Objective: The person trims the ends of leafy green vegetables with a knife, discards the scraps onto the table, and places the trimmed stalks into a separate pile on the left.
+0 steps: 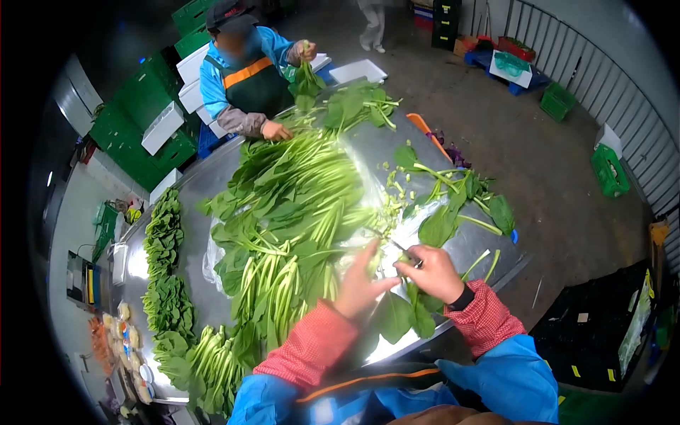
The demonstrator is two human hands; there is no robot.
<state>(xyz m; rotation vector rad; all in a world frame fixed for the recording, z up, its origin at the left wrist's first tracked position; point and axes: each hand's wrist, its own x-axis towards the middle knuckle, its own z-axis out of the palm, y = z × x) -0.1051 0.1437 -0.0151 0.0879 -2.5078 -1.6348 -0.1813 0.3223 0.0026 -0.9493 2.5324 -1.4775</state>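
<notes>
My right hand (433,273) is closed around the dark handle of a small knife (398,246), whose thin blade points up and left toward the pile. Just left of it, my left hand (359,285) is slightly blurred, thumb and fingers apart and nothing between them. A large heap of leafy greens (283,188) with long pale stalks covers the middle of the metal table (513,265). Broad green leaves (397,316) hang below my right hand. Small cut stem pieces (394,200) are scattered beyond the knife, beside loose leaves (443,221).
Across the table a person (248,78) in a blue jacket holds a bunch of greens (306,85). Stacked bunches (164,255) line the left edge. Green crates (138,106) stand at the far left, a black crate (588,322) on the floor at right.
</notes>
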